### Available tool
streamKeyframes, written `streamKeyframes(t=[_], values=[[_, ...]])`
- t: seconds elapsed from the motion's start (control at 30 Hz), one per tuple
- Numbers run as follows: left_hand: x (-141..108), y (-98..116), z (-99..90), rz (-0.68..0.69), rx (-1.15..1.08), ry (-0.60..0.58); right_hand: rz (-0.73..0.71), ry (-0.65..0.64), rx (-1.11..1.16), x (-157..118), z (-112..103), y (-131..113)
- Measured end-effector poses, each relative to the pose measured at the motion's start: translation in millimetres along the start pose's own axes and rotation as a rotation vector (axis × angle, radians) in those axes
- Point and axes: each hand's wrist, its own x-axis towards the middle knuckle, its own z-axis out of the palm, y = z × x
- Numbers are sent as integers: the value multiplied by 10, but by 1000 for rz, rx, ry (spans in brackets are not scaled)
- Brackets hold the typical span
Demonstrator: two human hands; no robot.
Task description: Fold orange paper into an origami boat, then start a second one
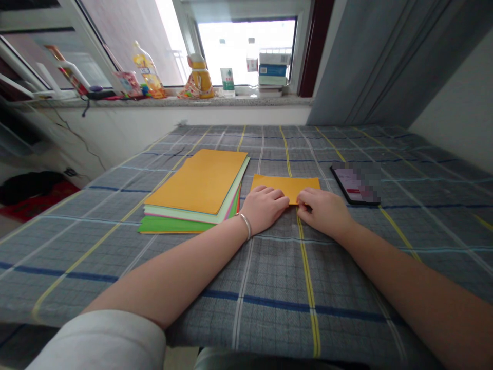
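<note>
A folded-looking piece of orange paper (pixel 287 184) lies on the checked cloth in front of me. My left hand (pixel 265 208) rests palm down over its near left part, fingers laid out on the paper. At the near right edge, my right hand (pixel 321 211) has its fingers curled, with thumb and forefinger pinching the paper. The part of the sheet under both hands is hidden. Left of it is a stack of coloured paper (pixel 200 180), orange on top, with pale green, pink and bright green edges showing; my left wrist is close to its corner.
A phone (pixel 356 185) with a lit screen lies to the right. The grey checked tablecloth (pixel 277 277) covers the table. Bottles (pixel 148 72), a yellow cup (pixel 201 77), a white-green tube (pixel 227 81) and stacked boxes (pixel 273 69) line the windowsill behind. A grey curtain (pixel 358 61) hangs at right.
</note>
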Motion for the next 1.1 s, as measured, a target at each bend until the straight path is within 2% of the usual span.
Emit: streamKeyframes(t=[0.33, 0.57, 0.73, 0.87, 0.97, 1.1], values=[[-2, -104, 70, -170, -74, 43, 128, 77, 16, -12, -34, 274], [2, -147, 117, -257, -126, 76, 123, 123, 76, -13, -70, 483], [-6, -154, 115, -315, -179, 58, 234, 178, 133, -34, -118, 513], [-10, -148, 122, -301, -265, 105, 102, 228, 127, -39, -115, 379], [-5, -135, 130, -278, -317, 127, -28, 163, 27, -31, -78, 256], [12, -106, 115, -180, -313, 167, -45, 97, 62, -27, -24, 156]])
